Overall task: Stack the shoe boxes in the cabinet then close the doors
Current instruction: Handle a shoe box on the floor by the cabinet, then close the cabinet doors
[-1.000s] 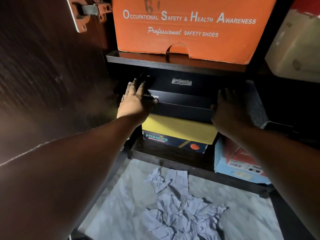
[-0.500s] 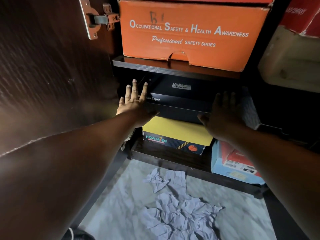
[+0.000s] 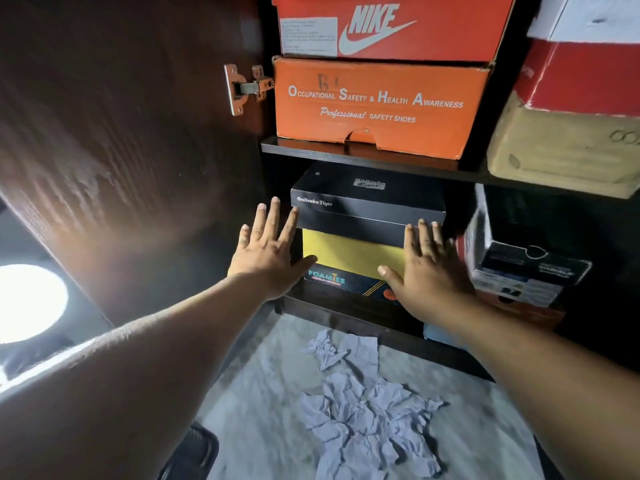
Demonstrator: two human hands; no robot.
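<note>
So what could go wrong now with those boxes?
The black Onitsuka Tiger box sits slightly askew on the yellow Foamies box, so it might slip when the left hand and right hand let go. The crumpled paper on the floor could make someone slide.

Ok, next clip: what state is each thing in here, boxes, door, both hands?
Black Onitsuka Tiger box: lid on, stacked on the yellow box.
Yellow Foamies box: lid on, on the bottom shelf.
Orange safety shoes box: closed, under the Nike box.
Left cabinet door: open.
Left hand: open, fingers spread.
Right hand: open, fingers spread.
</note>
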